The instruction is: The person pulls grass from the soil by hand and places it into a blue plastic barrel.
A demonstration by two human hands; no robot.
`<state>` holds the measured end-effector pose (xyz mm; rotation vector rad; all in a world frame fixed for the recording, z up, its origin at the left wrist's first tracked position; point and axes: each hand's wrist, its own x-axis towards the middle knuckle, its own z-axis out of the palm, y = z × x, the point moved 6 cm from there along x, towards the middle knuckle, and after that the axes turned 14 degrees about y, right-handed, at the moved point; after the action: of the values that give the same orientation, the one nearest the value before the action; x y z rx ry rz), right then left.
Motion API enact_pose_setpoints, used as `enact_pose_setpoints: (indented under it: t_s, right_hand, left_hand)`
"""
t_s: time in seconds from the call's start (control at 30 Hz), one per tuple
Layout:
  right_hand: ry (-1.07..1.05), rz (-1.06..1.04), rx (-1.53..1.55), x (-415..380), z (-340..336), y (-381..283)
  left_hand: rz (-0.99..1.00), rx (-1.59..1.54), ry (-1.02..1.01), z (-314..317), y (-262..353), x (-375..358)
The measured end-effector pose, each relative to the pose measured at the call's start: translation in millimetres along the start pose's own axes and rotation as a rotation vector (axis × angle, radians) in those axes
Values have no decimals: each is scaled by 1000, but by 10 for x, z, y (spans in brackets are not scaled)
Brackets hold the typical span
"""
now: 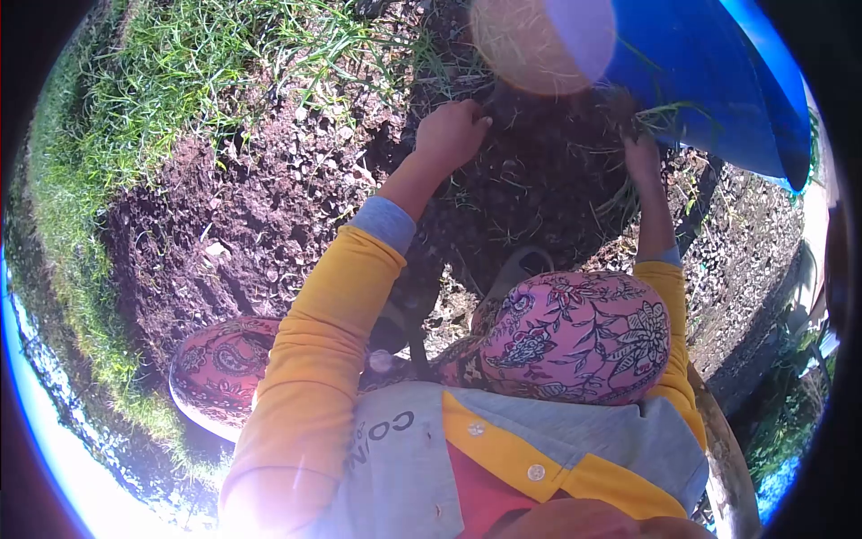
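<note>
1. The left hand (452, 135) is curled into a fist, knuckles pressed into the dark soil (530, 184); whatever it holds is hidden.
2. The right hand (643, 157) grips a tuft of grass blades (664, 115) just below the blue tub (709, 81).
3. The soil lies between both hands, under the tub's rim.
4. The grey shirt (404, 458) bears partial letters, "CO".
</note>
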<state>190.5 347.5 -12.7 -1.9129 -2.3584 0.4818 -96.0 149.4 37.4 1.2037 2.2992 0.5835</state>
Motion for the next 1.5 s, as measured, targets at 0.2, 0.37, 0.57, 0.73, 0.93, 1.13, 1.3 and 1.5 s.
enact_pose_setpoints:
  t_s: [0.2, 0.37, 0.57, 0.73, 0.93, 1.13, 1.3, 1.5]
  right_hand:
    - [23, -224, -23, -244, 2, -520]
    - [-21, -419, -357, -508, 237, -1022]
    - [-120, -455, -358, -424, 648, -769]
    - [-206, -463, -320, -733, 454, -990]
    - [-228, -549, -131, -972, 124, -1216]
    - [292, -658, 158, -220, -189, -1021]
    - [175, -662, -230, 210, 44, -808]
    - [228, -651, -312, 115, 403, -573]
  left_hand:
    - [36, -18, 47, 59, -36, 57]
    - [23, 0, 40, 13, 31, 32]
    - [7, 14, 17, -41, -6, 13]
    - [-13, 3, 14, -61, -42, 3]
    - [-26, 1, 31, -117, -150, 53]
    - [-23, -11, 87, -168, -221, 83]
    - [-37, 2, 82, -174, -213, 44]
    - [-50, -19, 109, -192, -272, 11]
